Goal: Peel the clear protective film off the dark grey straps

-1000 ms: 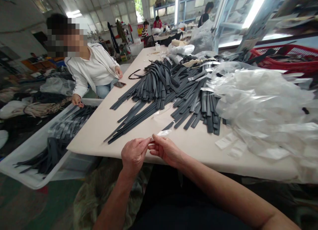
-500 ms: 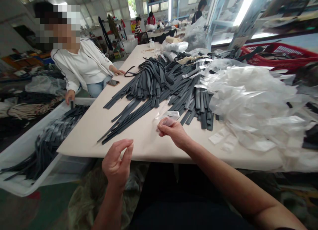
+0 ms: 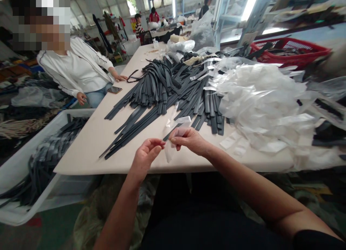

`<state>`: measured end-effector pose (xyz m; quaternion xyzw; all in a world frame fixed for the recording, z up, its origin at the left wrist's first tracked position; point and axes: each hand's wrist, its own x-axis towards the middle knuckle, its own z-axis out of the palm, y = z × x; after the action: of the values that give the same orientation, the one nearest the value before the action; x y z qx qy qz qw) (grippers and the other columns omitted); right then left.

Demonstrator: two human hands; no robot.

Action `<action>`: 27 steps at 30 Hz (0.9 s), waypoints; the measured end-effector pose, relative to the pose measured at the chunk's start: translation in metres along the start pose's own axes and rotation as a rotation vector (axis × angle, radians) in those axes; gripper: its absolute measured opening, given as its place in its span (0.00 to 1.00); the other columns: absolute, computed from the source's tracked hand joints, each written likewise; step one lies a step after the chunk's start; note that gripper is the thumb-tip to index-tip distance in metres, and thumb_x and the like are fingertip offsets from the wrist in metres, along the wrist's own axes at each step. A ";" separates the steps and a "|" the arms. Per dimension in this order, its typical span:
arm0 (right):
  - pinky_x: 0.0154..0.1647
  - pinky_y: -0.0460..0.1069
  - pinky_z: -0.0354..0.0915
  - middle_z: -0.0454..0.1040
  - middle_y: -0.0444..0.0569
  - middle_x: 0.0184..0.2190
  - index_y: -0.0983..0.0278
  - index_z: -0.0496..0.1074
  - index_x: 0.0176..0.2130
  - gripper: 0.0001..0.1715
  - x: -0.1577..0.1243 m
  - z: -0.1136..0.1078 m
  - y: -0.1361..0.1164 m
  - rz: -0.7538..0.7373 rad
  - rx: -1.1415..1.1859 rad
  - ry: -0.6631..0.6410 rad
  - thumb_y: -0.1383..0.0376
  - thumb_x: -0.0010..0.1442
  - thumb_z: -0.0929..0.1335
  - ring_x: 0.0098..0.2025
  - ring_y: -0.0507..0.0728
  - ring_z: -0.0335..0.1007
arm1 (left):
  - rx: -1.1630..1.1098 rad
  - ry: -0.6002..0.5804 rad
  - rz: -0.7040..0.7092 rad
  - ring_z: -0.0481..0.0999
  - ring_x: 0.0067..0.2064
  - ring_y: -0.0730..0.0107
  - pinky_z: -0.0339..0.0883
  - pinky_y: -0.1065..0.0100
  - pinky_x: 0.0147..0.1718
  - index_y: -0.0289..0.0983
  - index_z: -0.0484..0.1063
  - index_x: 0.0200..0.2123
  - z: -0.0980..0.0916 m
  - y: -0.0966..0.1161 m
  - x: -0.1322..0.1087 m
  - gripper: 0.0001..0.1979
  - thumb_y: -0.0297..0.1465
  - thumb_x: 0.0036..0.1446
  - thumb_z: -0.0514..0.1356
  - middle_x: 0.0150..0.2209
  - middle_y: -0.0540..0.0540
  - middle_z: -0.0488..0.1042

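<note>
- Clear plastic film (image 3: pixel 169 155) at the near edge of the table, between the two hands, its lower end hanging loose.
- Right hand (image 3: pixel 190 140) was closed, thumb pressed to curled fingers, pinching the film.
- Left hand (image 3: pixel 146 154) was loosely curled, thumb and fingers a little parted, tips just beside the film; could not tell whether they had hold of anything.
- Dark strip end (image 3: pixel 168 135) showed between the hands; contact with either was unclear.
- Risk, in my judgement: film so thin and limp could crease or fold onto itself, its faces clinging, or slip from a one-handed pinch.
- A tug near the strip could drag neighbours askew, since the dark strips (image 3: pixel 151 88) overlapped in a dense fan.
- Flat clear pieces (image 3: pixel 229 140) and a loose plastic heap (image 3: pixel 259 102) lay to the right; a sleeve or forearm could sweep some off.
- Surface: pale, smooth table (image 3: pixel 86 154), phone (image 3: pixel 114 89) at its left edge.
- Beyond: white tub (image 3: pixel 20 215) of dark strips, red basket (image 3: pixel 300 59), a co-worker in a white jacket (image 3: pixel 77 64), others at a far bench, bright tube lights.
</note>
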<state>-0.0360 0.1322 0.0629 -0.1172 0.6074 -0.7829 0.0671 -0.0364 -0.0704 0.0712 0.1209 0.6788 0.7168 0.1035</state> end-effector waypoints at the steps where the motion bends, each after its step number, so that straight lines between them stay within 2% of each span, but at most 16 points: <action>1: 0.23 0.42 0.65 0.74 0.43 0.24 0.67 0.75 0.29 0.17 -0.001 -0.001 0.000 0.012 -0.021 -0.008 0.55 0.51 0.76 0.22 0.47 0.67 | -0.024 -0.051 -0.111 0.76 0.35 0.66 0.70 0.65 0.38 0.35 0.75 0.36 0.002 -0.010 0.005 0.20 0.43 0.46 0.70 0.34 0.45 0.79; 4: 0.24 0.43 0.65 0.74 0.43 0.23 0.67 0.74 0.28 0.16 -0.002 -0.005 0.001 0.059 -0.082 -0.018 0.56 0.51 0.75 0.22 0.47 0.66 | -0.019 -0.107 -0.278 0.71 0.27 0.73 0.66 0.70 0.31 0.34 0.76 0.31 0.001 -0.025 0.003 0.16 0.39 0.42 0.72 0.25 0.50 0.75; 9: 0.25 0.43 0.66 0.73 0.41 0.23 0.66 0.74 0.30 0.11 -0.001 -0.012 0.001 0.144 -0.153 -0.060 0.61 0.50 0.73 0.24 0.47 0.67 | -0.007 -0.246 -0.366 0.69 0.26 0.75 0.63 0.71 0.29 0.35 0.77 0.33 -0.001 -0.023 -0.007 0.16 0.36 0.41 0.72 0.23 0.52 0.72; 13: 0.24 0.42 0.66 0.73 0.41 0.22 0.68 0.75 0.29 0.06 -0.002 -0.013 -0.004 0.177 -0.201 -0.110 0.66 0.50 0.73 0.23 0.47 0.68 | 0.048 -0.348 -0.411 0.67 0.27 0.75 0.60 0.72 0.28 0.34 0.74 0.28 0.002 -0.028 -0.008 0.14 0.37 0.44 0.71 0.24 0.52 0.70; 16: 0.25 0.42 0.66 0.73 0.41 0.22 0.68 0.75 0.31 0.06 -0.002 -0.013 -0.005 0.183 -0.238 -0.082 0.66 0.53 0.71 0.23 0.47 0.68 | 0.077 -0.363 -0.408 0.67 0.28 0.74 0.58 0.73 0.29 0.35 0.70 0.27 0.005 -0.037 -0.009 0.15 0.38 0.46 0.70 0.24 0.52 0.70; 21: 0.26 0.42 0.67 0.73 0.41 0.23 0.67 0.74 0.34 0.05 0.011 -0.012 -0.003 0.159 -0.288 -0.025 0.67 0.57 0.69 0.24 0.48 0.69 | 0.105 -0.381 -0.434 0.67 0.27 0.74 0.58 0.72 0.27 0.35 0.71 0.33 0.005 -0.050 -0.009 0.18 0.42 0.46 0.70 0.25 0.51 0.72; 24: 0.27 0.42 0.66 0.74 0.41 0.24 0.67 0.74 0.34 0.04 0.023 -0.005 -0.009 0.120 -0.361 -0.044 0.67 0.59 0.69 0.25 0.48 0.70 | 0.155 -0.402 -0.445 0.67 0.24 0.73 0.59 0.71 0.26 0.34 0.74 0.35 0.004 -0.053 -0.008 0.21 0.45 0.45 0.70 0.22 0.50 0.72; 27: 0.26 0.41 0.64 0.76 0.42 0.26 0.66 0.73 0.32 0.09 0.036 0.007 -0.021 0.046 -0.527 -0.093 0.62 0.62 0.69 0.24 0.47 0.71 | 0.172 -0.389 -0.480 0.67 0.23 0.72 0.59 0.70 0.26 0.33 0.78 0.33 0.005 -0.051 -0.011 0.23 0.48 0.45 0.69 0.20 0.49 0.72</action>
<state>-0.0681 0.1218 0.0891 -0.1526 0.7891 -0.5897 0.0797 -0.0248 -0.0660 0.0206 0.1002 0.7137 0.5753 0.3869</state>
